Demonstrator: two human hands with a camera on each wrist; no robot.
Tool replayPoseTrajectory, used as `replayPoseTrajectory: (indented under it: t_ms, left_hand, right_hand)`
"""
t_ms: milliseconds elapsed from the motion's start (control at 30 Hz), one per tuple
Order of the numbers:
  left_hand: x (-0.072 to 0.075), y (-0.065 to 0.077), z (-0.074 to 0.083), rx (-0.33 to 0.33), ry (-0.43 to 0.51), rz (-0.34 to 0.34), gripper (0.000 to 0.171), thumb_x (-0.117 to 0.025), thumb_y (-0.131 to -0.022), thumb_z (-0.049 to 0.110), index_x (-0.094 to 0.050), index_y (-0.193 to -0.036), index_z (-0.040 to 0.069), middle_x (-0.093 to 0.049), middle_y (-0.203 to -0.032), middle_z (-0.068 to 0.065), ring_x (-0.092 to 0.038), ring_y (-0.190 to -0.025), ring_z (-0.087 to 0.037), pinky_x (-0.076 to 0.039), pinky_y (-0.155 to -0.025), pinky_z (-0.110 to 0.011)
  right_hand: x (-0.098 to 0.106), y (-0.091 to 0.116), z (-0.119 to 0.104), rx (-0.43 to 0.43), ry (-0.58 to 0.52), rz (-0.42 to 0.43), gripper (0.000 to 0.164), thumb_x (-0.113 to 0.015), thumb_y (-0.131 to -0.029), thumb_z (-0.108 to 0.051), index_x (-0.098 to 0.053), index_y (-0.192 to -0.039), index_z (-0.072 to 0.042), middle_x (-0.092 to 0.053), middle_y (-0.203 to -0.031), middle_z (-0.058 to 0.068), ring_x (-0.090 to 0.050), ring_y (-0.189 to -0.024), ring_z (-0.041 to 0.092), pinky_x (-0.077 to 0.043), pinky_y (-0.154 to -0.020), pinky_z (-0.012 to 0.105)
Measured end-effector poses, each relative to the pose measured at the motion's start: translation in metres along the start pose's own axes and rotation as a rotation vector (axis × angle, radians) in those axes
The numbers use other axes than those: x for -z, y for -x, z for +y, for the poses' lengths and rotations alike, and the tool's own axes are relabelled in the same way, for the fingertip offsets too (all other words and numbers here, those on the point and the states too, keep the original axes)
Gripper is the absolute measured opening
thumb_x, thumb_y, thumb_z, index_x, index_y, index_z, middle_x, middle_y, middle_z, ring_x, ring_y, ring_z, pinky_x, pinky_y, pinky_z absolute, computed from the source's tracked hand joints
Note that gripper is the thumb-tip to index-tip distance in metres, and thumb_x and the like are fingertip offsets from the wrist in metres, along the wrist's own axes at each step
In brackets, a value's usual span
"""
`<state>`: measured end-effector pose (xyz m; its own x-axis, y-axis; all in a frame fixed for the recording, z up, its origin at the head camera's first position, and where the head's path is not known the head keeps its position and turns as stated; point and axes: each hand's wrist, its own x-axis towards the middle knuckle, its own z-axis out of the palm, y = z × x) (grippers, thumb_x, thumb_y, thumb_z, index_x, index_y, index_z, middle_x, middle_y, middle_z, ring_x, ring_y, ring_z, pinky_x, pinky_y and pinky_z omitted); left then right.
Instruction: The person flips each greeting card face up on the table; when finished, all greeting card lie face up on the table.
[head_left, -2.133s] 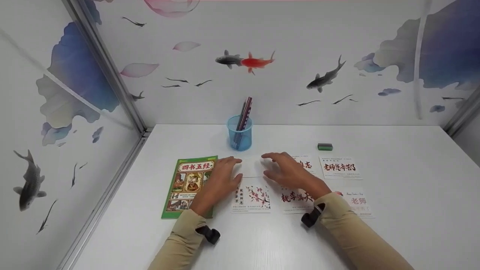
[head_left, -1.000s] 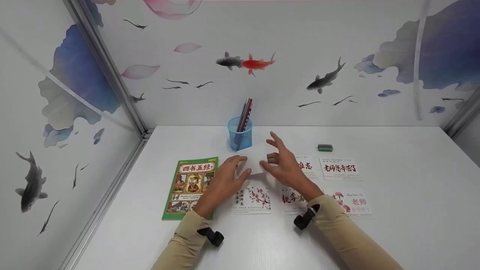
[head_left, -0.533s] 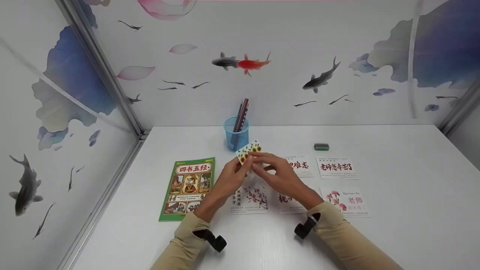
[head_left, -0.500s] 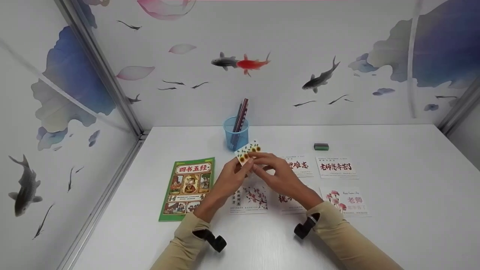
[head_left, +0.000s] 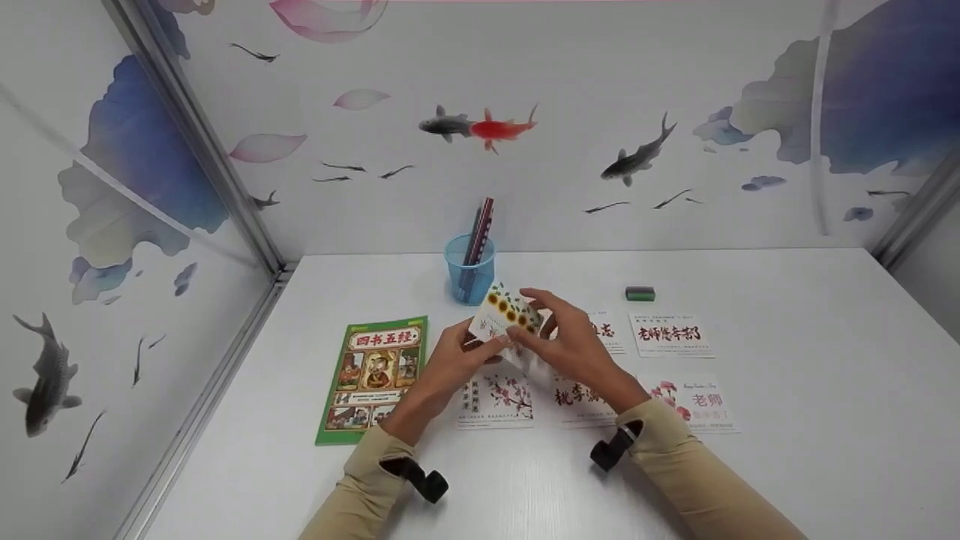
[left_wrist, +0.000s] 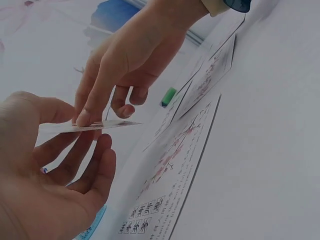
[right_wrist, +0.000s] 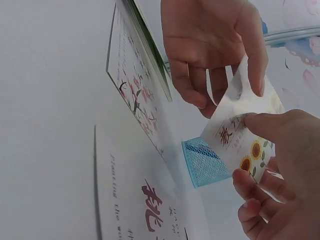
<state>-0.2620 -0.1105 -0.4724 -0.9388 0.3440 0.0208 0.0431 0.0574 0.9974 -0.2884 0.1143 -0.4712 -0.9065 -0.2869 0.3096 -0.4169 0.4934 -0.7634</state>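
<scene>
A white greeting card (head_left: 507,307) printed with sunflowers and red writing is held tilted above the table, between both hands. My left hand (head_left: 456,358) pinches its lower left part, thumb on the printed face and fingers behind. The right hand (head_left: 571,341) pinches the card's right side, its thumb on the print. In the right wrist view the sunflowers on the card (right_wrist: 245,132) show beside the right thumb. Below the hands lies a plum-blossom card (head_left: 499,401). Another card with red characters (head_left: 589,401) lies partly under the right forearm.
A green-bordered book (head_left: 379,375) lies left of the cards. Behind the hands stands a blue mesh pen cup (head_left: 470,277) with pencils. More cards lie on the right, among them a flower card (head_left: 705,405) and a red-lettered card (head_left: 671,335). A small green-and-grey block (head_left: 640,293) sits behind them.
Both hands took the card from the table and lifted it. It was turned from its blank side to the sunflower side, and the right hand has shifted to its right edge.
</scene>
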Motion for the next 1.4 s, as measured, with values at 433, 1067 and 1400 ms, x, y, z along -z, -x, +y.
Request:
replayPoseTrajectory:
  t_ms: [433,1067,1400]
  left_hand:
    - [0.004,-0.003,-0.001,-0.057,0.139,0.063,0.050,-0.063,-0.109,0.011,-0.047,-0.156,0.007,-0.066,-0.145,-0.022,-0.077,-0.117,-0.031,-0.065,-0.100,-0.042]
    - [0.019,-0.004,-0.006,-0.062,-0.124,0.254,0.067,-0.071,-0.103,0.012,-0.041,-0.163,0.014,-0.063,-0.150,-0.019,-0.070,-0.124,-0.030,-0.061,-0.099,-0.043]
    - [0.011,-0.007,-0.011,-0.119,-0.800,0.202,0.039,-0.076,-0.097,0.005,-0.072,-0.135,0.000,-0.045,-0.163,-0.030,-0.048,-0.150,-0.047,-0.042,-0.125,-0.059]
  right_hand:
    - [0.000,-0.001,0.002,-0.155,0.015,0.065,0.083,-0.079,-0.099,-0.048,-0.043,-0.164,-0.011,-0.077,-0.131,0.015,-0.077,-0.094,0.027,-0.058,-0.075,0.036]
    - [-0.008,0.001,0.006,0.034,0.071,-0.033,0.014,-0.076,-0.101,-0.011,-0.082,-0.113,-0.006,-0.074,-0.121,0.015,-0.075,-0.099,0.026,-0.066,-0.086,0.038]
    - [-0.009,0.010,0.007,0.063,0.312,-0.202,0.034,-0.074,-0.102,-0.022,-0.077,-0.134,-0.009,-0.065,-0.138,0.021,-0.061,-0.126,0.039,-0.051,-0.106,0.059]
